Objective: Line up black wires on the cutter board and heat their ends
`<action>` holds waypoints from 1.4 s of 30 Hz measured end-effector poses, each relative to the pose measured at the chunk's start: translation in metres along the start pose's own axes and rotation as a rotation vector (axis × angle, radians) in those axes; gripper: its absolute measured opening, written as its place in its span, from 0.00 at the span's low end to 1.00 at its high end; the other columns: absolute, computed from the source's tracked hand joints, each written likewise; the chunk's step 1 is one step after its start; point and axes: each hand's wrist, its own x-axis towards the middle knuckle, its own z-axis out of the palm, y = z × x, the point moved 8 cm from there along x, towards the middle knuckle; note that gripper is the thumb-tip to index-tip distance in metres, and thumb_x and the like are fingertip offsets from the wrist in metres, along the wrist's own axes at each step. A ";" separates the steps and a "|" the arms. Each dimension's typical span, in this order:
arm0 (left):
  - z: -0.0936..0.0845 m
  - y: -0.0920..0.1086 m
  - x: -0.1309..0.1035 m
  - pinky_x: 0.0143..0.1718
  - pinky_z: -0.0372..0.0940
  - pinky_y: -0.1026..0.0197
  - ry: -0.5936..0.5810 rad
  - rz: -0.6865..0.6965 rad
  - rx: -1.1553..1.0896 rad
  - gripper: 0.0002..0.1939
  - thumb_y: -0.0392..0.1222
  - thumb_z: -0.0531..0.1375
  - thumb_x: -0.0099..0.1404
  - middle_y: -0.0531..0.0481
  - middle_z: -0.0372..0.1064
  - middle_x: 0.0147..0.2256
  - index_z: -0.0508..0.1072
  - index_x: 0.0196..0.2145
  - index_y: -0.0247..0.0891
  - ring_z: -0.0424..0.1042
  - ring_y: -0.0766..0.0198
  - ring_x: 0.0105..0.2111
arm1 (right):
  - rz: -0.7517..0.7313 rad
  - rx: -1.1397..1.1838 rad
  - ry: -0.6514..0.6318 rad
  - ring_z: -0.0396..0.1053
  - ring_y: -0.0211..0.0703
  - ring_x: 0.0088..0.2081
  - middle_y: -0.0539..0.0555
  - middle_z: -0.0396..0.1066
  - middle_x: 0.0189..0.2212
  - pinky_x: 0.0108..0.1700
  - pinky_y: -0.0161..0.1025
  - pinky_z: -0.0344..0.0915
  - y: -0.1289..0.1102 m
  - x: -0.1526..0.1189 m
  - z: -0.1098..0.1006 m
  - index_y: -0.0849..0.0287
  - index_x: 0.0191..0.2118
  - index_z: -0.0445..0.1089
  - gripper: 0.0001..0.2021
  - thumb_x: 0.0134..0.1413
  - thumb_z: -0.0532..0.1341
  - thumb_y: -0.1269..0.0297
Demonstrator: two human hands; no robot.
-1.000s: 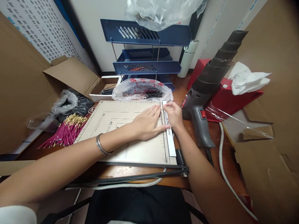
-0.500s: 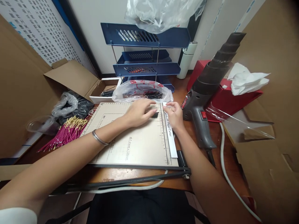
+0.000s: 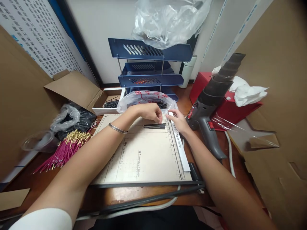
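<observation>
On the cream board of the paper cutter (image 3: 148, 156), several thin black wire-like pieces (image 3: 154, 126) lie side by side, their right ends close to the ruled edge. My left hand (image 3: 151, 112) bends down just above them, its fingertips pinched together; whatever they hold is too small to make out. At the upper end of the white guard strip (image 3: 179, 143) is my right hand (image 3: 178, 122), thumb and fingers curled close together. What lies between its fingertips is unclear. More black pieces (image 3: 161, 104) sit in a clear plastic bag (image 3: 123, 103) behind the board.
A heat gun (image 3: 208, 102) stands right of the board, before a red tissue box (image 3: 240, 118). At left lie a magenta wire bundle with gold ends (image 3: 64, 148) and an open carton (image 3: 74, 86). Blue tray shelves (image 3: 150, 51) rise behind. The cutter's dark arm (image 3: 153, 197) runs along the front.
My left hand has moved up off the black pieces and closed into a pinch, uncovering more of them. My right hand stays by the guard strip's upper end. The view has shifted slightly.
</observation>
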 end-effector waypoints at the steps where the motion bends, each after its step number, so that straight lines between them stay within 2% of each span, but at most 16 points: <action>1: 0.000 0.001 -0.001 0.33 0.59 0.63 0.003 -0.002 0.012 0.12 0.46 0.65 0.57 0.52 0.80 0.31 0.84 0.35 0.39 0.74 0.61 0.33 | -0.007 -0.023 0.014 0.70 0.53 0.51 0.54 0.74 0.42 0.61 0.55 0.63 -0.001 0.004 -0.001 0.55 0.40 0.73 0.24 0.36 0.72 0.49; 4: -0.001 0.004 -0.004 0.34 0.60 0.62 0.013 -0.007 0.032 0.11 0.45 0.65 0.57 0.51 0.80 0.31 0.84 0.35 0.39 0.73 0.61 0.32 | -0.037 -0.021 0.062 0.69 0.48 0.43 0.51 0.72 0.36 0.56 0.52 0.65 -0.005 0.012 -0.003 0.55 0.37 0.71 0.23 0.34 0.71 0.49; 7: -0.001 0.011 -0.007 0.34 0.61 0.62 0.026 0.023 0.035 0.09 0.41 0.63 0.59 0.52 0.80 0.30 0.84 0.34 0.39 0.73 0.62 0.30 | 0.013 0.122 0.032 0.69 0.45 0.38 0.48 0.70 0.31 0.51 0.48 0.66 -0.003 0.013 0.001 0.54 0.36 0.70 0.22 0.32 0.71 0.50; 10: -0.003 0.016 -0.008 0.33 0.60 0.62 0.058 0.075 0.069 0.07 0.38 0.63 0.59 0.52 0.80 0.30 0.83 0.31 0.39 0.73 0.63 0.29 | 0.094 0.310 -0.032 0.72 0.46 0.41 0.49 0.75 0.36 0.49 0.46 0.68 0.000 0.008 0.007 0.53 0.39 0.70 0.23 0.32 0.72 0.54; 13: -0.009 0.017 -0.006 0.32 0.58 0.61 0.127 0.120 0.122 0.07 0.36 0.62 0.60 0.51 0.79 0.27 0.82 0.29 0.38 0.70 0.64 0.26 | 0.142 0.379 -0.109 0.73 0.46 0.42 0.50 0.77 0.41 0.48 0.45 0.69 0.000 0.002 0.013 0.53 0.41 0.73 0.24 0.31 0.72 0.58; 16: -0.012 0.014 -0.004 0.34 0.58 0.61 0.187 0.150 0.110 0.07 0.36 0.62 0.61 0.50 0.79 0.28 0.81 0.29 0.37 0.70 0.65 0.26 | 0.165 0.404 -0.125 0.72 0.44 0.40 0.50 0.77 0.41 0.45 0.43 0.69 -0.002 -0.001 0.015 0.53 0.42 0.74 0.24 0.31 0.71 0.62; 19: -0.009 0.005 -0.001 0.36 0.60 0.62 0.190 0.163 0.016 0.08 0.39 0.62 0.62 0.49 0.80 0.32 0.81 0.32 0.36 0.73 0.63 0.31 | 0.179 0.402 -0.135 0.70 0.42 0.36 0.49 0.77 0.40 0.42 0.41 0.67 -0.002 -0.001 0.015 0.53 0.42 0.73 0.25 0.30 0.70 0.64; 26: -0.006 -0.012 -0.001 0.36 0.62 0.63 0.276 0.168 -0.096 0.11 0.44 0.63 0.62 0.48 0.80 0.34 0.82 0.35 0.35 0.73 0.63 0.33 | 0.158 0.354 -0.153 0.69 0.40 0.33 0.48 0.78 0.39 0.38 0.40 0.65 0.000 0.002 0.018 0.53 0.43 0.72 0.25 0.30 0.70 0.63; 33: -0.008 -0.017 -0.004 0.37 0.64 0.63 0.424 0.231 -0.122 0.11 0.42 0.63 0.61 0.46 0.81 0.33 0.84 0.35 0.34 0.74 0.64 0.33 | 0.108 0.302 -0.143 0.70 0.39 0.35 0.48 0.78 0.37 0.42 0.40 0.65 -0.004 0.003 0.018 0.54 0.41 0.73 0.25 0.31 0.73 0.60; 38: -0.004 -0.018 -0.006 0.35 0.63 0.63 0.450 0.206 -0.133 0.11 0.40 0.63 0.61 0.48 0.81 0.31 0.84 0.36 0.34 0.73 0.65 0.30 | 0.103 0.279 -0.143 0.71 0.41 0.37 0.49 0.78 0.37 0.44 0.42 0.67 -0.005 0.004 0.018 0.54 0.42 0.72 0.26 0.30 0.74 0.59; 42: -0.004 -0.018 -0.007 0.35 0.63 0.64 0.478 0.206 -0.140 0.11 0.39 0.63 0.62 0.48 0.81 0.31 0.84 0.37 0.33 0.72 0.65 0.29 | 0.045 0.247 -0.149 0.73 0.44 0.41 0.50 0.78 0.38 0.48 0.44 0.68 -0.005 0.006 0.017 0.53 0.42 0.73 0.24 0.31 0.73 0.60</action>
